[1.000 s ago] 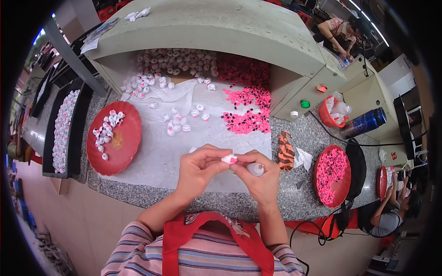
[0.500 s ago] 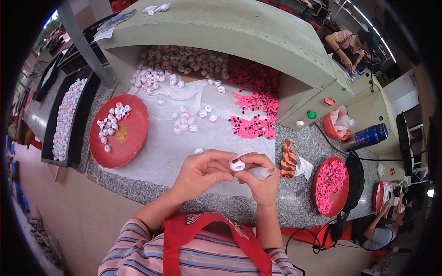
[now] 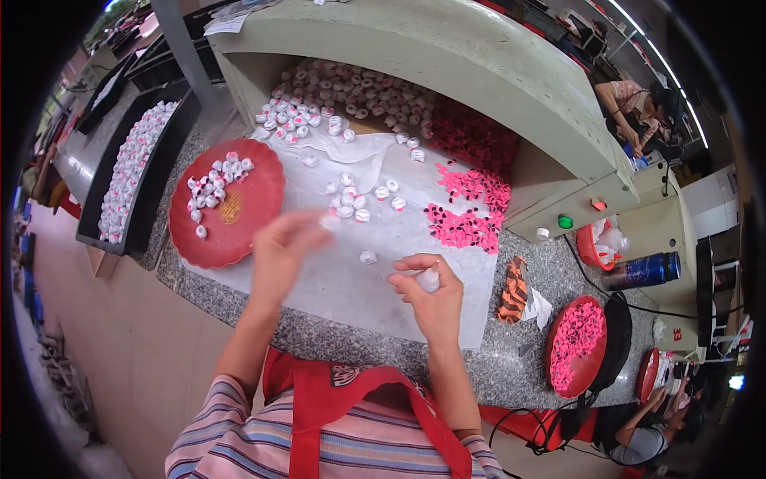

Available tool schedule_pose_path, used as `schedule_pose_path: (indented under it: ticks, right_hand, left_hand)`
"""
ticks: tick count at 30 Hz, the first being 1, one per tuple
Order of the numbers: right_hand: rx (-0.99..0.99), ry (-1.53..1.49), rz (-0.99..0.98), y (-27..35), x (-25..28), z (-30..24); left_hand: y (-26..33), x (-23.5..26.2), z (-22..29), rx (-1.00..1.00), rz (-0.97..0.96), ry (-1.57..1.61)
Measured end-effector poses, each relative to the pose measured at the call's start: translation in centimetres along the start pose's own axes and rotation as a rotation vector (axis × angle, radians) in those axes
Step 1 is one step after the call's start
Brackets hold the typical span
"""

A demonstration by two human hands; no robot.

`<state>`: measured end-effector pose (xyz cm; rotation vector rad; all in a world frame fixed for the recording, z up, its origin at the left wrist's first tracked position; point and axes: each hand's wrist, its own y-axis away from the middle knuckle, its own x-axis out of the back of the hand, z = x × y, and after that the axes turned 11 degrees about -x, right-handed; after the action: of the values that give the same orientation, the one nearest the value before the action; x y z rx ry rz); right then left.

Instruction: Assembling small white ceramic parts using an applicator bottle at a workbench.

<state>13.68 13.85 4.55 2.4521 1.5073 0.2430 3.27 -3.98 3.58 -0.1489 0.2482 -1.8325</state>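
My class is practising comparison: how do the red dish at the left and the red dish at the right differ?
The left dish holds a scattering of white balls; the right dish holds a heap of flat pink pieces.
The left dish shows a gold emblem; the right dish shows none, its middle mostly covered.
The left dish partly overlaps the white sheet; the right dish sits off it.
Both are red.
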Motion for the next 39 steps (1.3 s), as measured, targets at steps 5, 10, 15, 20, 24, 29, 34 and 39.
schedule_pose_path:
  ticks: [5,10,15,20,24,29,34,39]
  right_hand:
    - [-0.061,0.04,0.094,-1.1,1.2,1.0]
    - [0.089,0.043,0.073,-0.3,1.6,2.4]
    - [0.225,0.021,0.165,1.0,4.1,2.4]
    - [0.221,-0.22,0.056,2.9,3.3,-1.2]
    - [0.279,-0.225,0.254,4.5,4.1,-1.9]
    - [0.62,0.057,0.431,6.1,3.9,-1.9]
    - [0.794,0.271,0.387,6.1,4.5,-2.2]
    - [0.696,0.284,0.369,6.7,4.3,-2.0]
  left_hand:
    - [-0.5,2.3,-2.7,-0.446,0.128,-0.974]
    - [3.0,-4.7,-5.3,-0.449,-0.406,-1.033]
    - [0.4,-5.8,-2.6,0.011,-0.467,-0.107]
    - [-0.2,-7.4,1.0,0.574,-0.344,0.96]
    - [1.3,-8.1,2.9,0.33,-0.348,0.635]
    - [1.8,-9.1,2.8,0.179,-0.323,0.52]
    - [2.4,-8.9,3.2,0.096,-0.327,0.489]
    - [2.6,-8.7,3.6,0.082,-0.285,0.513]
